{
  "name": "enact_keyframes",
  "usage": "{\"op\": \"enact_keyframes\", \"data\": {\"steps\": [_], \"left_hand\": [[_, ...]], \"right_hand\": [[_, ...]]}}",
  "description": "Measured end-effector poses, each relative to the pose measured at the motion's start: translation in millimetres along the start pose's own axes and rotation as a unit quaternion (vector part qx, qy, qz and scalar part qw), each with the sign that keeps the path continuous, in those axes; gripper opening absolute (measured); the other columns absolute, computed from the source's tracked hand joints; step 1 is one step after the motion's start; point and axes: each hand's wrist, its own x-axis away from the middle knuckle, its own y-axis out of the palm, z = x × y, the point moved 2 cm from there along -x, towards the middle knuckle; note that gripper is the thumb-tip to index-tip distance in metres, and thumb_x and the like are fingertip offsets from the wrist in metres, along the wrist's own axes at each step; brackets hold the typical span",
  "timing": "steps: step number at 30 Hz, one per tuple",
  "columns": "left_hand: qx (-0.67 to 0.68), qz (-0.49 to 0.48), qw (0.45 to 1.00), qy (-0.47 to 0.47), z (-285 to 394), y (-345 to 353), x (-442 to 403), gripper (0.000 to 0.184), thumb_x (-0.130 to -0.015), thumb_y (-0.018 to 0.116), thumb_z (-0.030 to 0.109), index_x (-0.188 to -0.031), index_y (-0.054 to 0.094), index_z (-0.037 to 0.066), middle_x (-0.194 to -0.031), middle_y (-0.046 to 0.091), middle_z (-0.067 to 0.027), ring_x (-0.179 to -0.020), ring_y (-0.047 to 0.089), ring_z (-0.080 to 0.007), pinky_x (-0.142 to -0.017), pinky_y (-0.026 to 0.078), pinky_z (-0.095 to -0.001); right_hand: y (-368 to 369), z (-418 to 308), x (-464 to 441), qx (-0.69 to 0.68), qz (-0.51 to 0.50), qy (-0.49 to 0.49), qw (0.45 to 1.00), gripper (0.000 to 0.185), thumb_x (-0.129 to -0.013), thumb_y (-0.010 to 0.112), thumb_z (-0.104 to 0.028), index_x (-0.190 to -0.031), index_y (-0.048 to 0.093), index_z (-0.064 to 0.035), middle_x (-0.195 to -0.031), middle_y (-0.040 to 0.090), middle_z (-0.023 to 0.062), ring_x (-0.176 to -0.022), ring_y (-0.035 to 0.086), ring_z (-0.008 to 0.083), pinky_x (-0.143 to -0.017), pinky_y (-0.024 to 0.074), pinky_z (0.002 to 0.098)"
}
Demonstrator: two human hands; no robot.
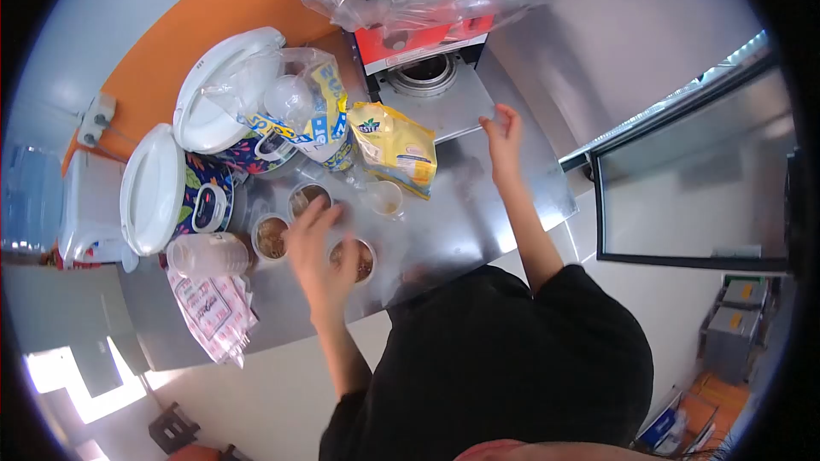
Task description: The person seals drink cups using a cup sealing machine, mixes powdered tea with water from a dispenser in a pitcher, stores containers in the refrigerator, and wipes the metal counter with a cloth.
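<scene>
The yellow Nestea pouch bore the clearest writing, its dark green-and-red brand name near the top; the bag of plastic cups beside it was printed in blue and yellow, but I could make out only scattered letters; the lettering on the pink-and-white packet was too blurred to read. Everything stood on a stainless-steel counter, shiny with reflected light; an orange band ran along the wall behind, two floral-patterned containers with white lids stood near it, a red-fronted cup-sealing machine sat at the back under clear plastic, and a glass door was off to the right. Three clear cups of brown contents were clustered toward the counter's left: a rear cup, a left cup and a near cup; all were upright, mouths up, long axes vertical. The left hand was over them, blurred, fingers spread; whether it touched a rim I could not tell. The right hand was raised near the sealer's grey plate, loosely open, fingers bent; the pouch slanted from back left to front right.
</scene>
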Motion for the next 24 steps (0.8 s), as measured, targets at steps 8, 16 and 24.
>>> {"op": "enact_keyframes", "data": {"steps": [8,16,24], "left_hand": [[0.088,-0.168,0.980,-0.050,26,69,-29,0.065,-0.063,0.065,0.009,-0.119,0.034,0.004,-0.120,0.036,-0.0192,-0.110,0.037,-0.0352,-0.091,0.033,-0.0381],[0.092,-0.021,0.985,-0.147,56,96,-15,0.072,-0.056,0.070,0.011,-0.116,0.033,-0.001,-0.119,0.034,-0.0206,-0.112,0.031,-0.0354,-0.092,0.029,-0.0429],[0.026,0.097,0.966,-0.238,-15,67,93,0.100,-0.051,0.078,0.021,-0.126,0.017,-0.004,-0.128,0.020,-0.0204,-0.119,0.023,-0.0354,-0.099,0.019,-0.0426]], "right_hand": [[27,-64,65,0.135,-0.165,-0.256,0.943,0.026,-0.080,0.057,-0.019,-0.100,0.053,-0.0037,-0.101,0.053,0.0132,-0.098,0.048,0.0217,-0.086,0.0333,0.0361],[-126,-31,32,-0.080,0.132,-0.029,0.988,0.027,-0.089,0.044,-0.020,-0.102,0.048,0.0031,-0.095,0.054,0.0080,-0.085,0.051,0.0121,-0.073,0.0416,0.0246],[-176,67,-34,-0.017,0.170,0.000,0.985,0.045,-0.088,0.045,-0.031,-0.117,0.039,0.0035,-0.110,0.048,0.0126,-0.099,0.048,0.0172,-0.083,0.0395,0.0274]]}}
